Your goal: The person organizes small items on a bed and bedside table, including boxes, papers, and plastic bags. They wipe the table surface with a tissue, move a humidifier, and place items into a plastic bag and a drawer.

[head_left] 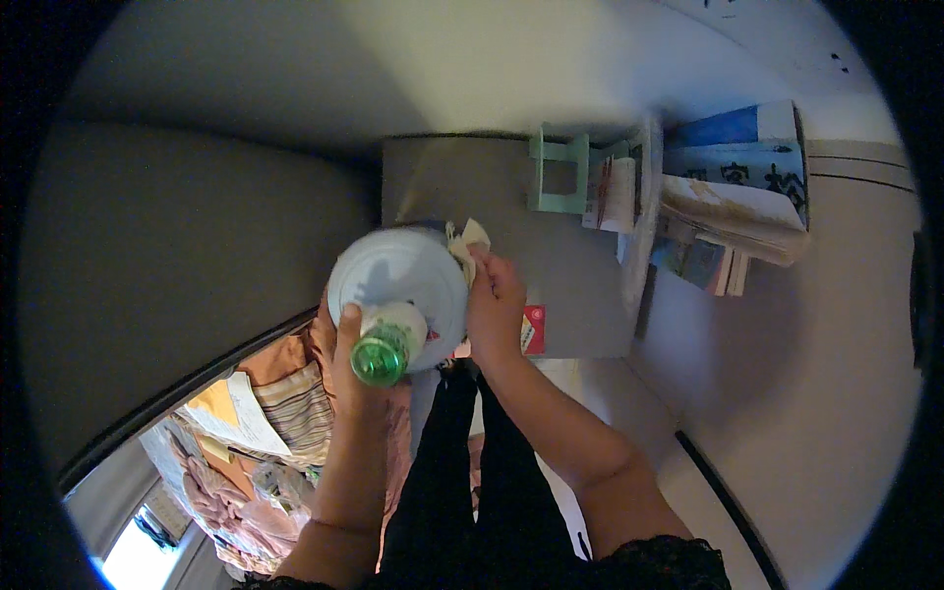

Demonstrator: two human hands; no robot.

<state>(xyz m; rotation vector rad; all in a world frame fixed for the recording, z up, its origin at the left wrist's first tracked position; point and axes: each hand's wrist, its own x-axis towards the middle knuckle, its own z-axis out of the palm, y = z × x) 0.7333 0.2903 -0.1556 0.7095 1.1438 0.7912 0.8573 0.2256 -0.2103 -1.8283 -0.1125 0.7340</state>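
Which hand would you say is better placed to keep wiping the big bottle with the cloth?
Right. The right hand already presses the pale cloth against the big bottle's shoulder, while the left hand is busy in a grip around its green-capped neck, steadying it.

- The bottle [382, 352] sits in the left hand [346, 366], in front of the round lidded container [398, 285].
- The right hand [495, 310] is just right of that container, its fingers touching a crumpled cloth [468, 241] at the container's far right edge.
- A small packet [533, 329] lies on the table [560, 285], just right of the right hand.
- The small stool [560, 172] stands behind, at the table's far side.
- Stacked papers and boxes [733, 206] lie to its right.
- Heaped clothes [265, 433] lie lower left.
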